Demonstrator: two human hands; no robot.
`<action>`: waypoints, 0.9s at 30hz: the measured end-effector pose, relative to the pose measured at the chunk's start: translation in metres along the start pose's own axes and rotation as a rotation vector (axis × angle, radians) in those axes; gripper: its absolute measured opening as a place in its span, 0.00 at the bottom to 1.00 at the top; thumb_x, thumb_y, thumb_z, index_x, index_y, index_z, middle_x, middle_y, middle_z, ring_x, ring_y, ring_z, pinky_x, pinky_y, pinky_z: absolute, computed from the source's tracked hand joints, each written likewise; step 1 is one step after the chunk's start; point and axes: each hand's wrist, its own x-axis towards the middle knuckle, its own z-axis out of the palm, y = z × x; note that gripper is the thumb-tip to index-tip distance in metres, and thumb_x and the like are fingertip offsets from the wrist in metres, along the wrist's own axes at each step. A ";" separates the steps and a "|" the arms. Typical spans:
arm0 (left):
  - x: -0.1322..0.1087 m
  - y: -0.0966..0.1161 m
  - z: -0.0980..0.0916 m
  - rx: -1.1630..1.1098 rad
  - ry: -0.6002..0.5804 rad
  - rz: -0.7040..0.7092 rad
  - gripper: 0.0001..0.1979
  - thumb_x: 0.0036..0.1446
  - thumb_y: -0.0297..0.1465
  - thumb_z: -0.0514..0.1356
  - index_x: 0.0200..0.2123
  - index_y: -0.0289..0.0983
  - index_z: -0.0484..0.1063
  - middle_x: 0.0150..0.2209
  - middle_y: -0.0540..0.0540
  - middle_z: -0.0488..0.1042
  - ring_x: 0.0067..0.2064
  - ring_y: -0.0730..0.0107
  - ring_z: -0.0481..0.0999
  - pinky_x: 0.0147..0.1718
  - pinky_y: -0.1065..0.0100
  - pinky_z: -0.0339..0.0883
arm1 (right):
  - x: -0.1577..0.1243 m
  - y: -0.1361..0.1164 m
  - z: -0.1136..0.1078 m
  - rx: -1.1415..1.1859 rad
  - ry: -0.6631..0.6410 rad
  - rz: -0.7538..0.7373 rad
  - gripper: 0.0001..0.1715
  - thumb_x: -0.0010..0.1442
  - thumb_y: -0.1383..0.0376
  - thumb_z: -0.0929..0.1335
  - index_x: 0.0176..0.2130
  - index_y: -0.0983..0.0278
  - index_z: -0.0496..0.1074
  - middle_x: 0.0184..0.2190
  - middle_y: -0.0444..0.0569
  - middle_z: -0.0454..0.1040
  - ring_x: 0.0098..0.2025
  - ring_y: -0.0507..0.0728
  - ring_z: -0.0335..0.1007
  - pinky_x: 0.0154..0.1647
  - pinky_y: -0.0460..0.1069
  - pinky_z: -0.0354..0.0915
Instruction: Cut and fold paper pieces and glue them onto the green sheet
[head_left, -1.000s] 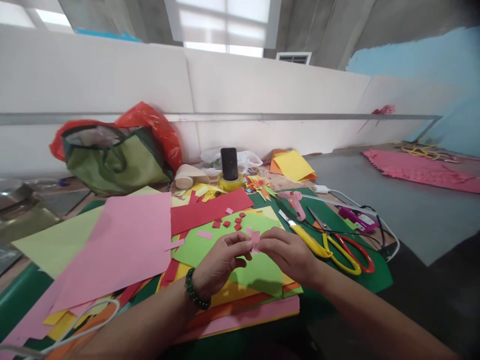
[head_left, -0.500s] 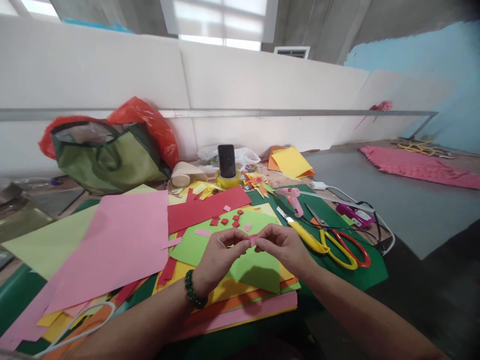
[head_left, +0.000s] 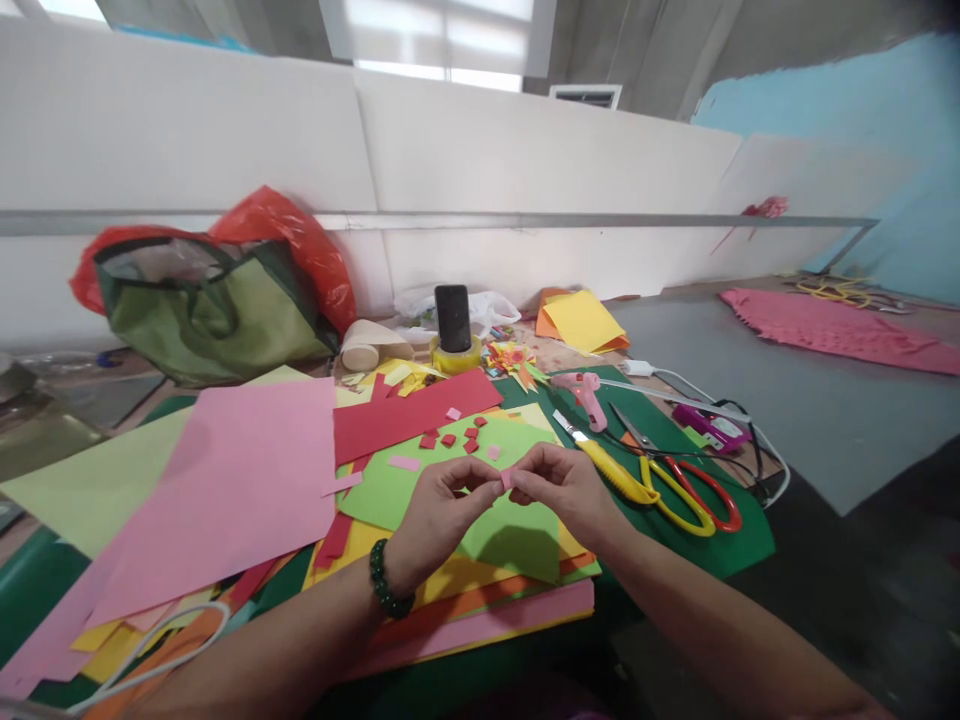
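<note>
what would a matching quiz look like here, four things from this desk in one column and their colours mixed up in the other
Things:
1. glue gun
2. tape roll
3. bracelet
4. phone

Colours:
A. black
B. pink
C. dark green
D. yellow

Pairs: 1-B, 2-D, 3-C, 4-A

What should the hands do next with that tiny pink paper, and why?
Probably set it down with the small red squares on the light green sheet. Both the left hand and the right hand pinch the pink piece just above that sheet, where similar cut bits already lie.
</note>
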 end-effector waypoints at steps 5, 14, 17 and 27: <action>0.000 0.001 0.000 0.025 -0.012 0.005 0.10 0.44 0.37 0.66 0.22 0.36 0.76 0.23 0.47 0.74 0.26 0.71 0.67 0.27 0.71 0.60 | 0.000 0.001 0.000 0.000 -0.003 -0.011 0.19 0.44 0.54 0.75 0.24 0.64 0.68 0.20 0.42 0.71 0.24 0.50 0.67 0.27 0.47 0.64; 0.000 0.000 0.000 0.032 -0.041 -0.003 0.10 0.45 0.37 0.65 0.22 0.36 0.75 0.22 0.48 0.72 0.26 0.72 0.66 0.27 0.70 0.59 | 0.001 0.005 0.000 -0.079 0.075 -0.103 0.17 0.45 0.57 0.74 0.27 0.63 0.65 0.23 0.41 0.68 0.26 0.50 0.65 0.25 0.45 0.62; -0.001 0.002 0.000 0.016 -0.051 -0.017 0.08 0.45 0.36 0.65 0.24 0.36 0.75 0.24 0.47 0.72 0.28 0.70 0.67 0.28 0.70 0.60 | -0.001 0.005 0.001 -0.084 0.088 -0.116 0.18 0.45 0.56 0.74 0.27 0.62 0.65 0.23 0.41 0.67 0.26 0.50 0.65 0.24 0.45 0.62; 0.014 0.021 -0.025 -0.104 0.216 0.015 0.10 0.40 0.34 0.65 0.28 0.36 0.74 0.26 0.49 0.74 0.26 0.73 0.70 0.26 0.72 0.62 | 0.030 0.026 -0.015 -0.048 0.304 -0.203 0.18 0.40 0.60 0.73 0.29 0.61 0.63 0.23 0.40 0.66 0.26 0.50 0.63 0.26 0.46 0.62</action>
